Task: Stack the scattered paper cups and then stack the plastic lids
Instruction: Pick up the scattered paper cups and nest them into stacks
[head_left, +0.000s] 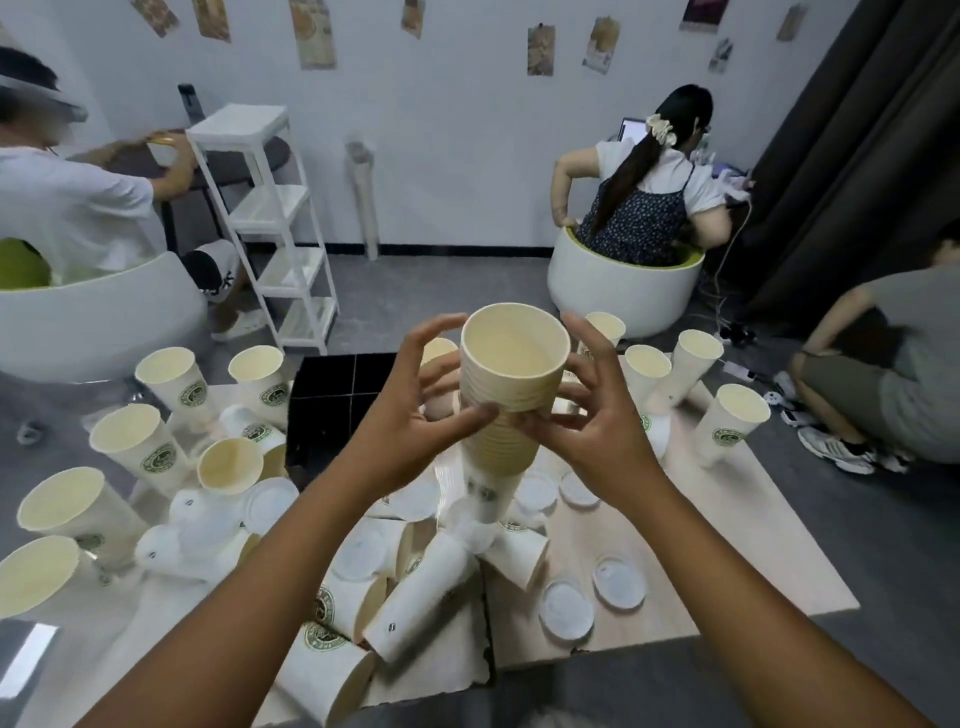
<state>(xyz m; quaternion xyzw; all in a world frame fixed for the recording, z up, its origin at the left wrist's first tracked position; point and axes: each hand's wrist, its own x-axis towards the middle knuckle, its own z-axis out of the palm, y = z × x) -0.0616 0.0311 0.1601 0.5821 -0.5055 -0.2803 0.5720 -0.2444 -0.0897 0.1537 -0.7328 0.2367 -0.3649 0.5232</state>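
Loose cups (415, 587) and lids (566, 609) lie nearest. Left hand (415, 410) and right hand (587, 415) curl around the stack (511, 384), fingertips likely pinching mid-height. Light, crushable paper: hold below rims, gently.

Both forearms reach fwd from bottom edge, converging at centre. Left hand (415, 410): fingers spread and curled, thumb tip pressed inward toward right. Right hand (597, 415): fingers splayed, loosely bent, index and thumb nearly meeting left thumb.
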